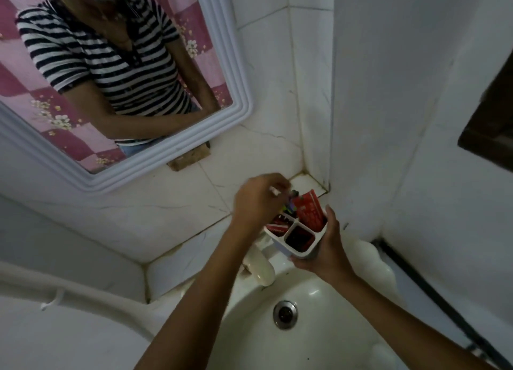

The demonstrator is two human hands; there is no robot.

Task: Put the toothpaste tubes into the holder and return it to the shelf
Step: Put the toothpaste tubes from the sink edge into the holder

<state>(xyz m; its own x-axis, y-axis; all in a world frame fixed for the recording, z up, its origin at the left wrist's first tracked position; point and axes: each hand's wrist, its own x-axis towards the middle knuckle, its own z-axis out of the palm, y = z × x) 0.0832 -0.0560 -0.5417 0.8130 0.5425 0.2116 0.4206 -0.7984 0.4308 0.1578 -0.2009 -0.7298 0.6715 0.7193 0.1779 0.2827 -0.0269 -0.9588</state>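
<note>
My right hand (323, 247) grips a white holder (301, 254) with several compartments, held above the back of the sink. A red toothpaste tube (309, 210) stands in its far compartment, and another red tube (277, 226) lies low in the left one. My left hand (256, 199) hovers over the holder's left side, fingers pinched around a small multicoloured item (290, 203) whose lower end dips into the holder; motion blur hides what it is.
A white sink (319, 300) with a metal drain (285, 314) lies below, its cream tap (259, 267) right under the holder. A tiled ledge (308, 182) fills the corner behind. A white-framed mirror (236, 114) hangs upper left.
</note>
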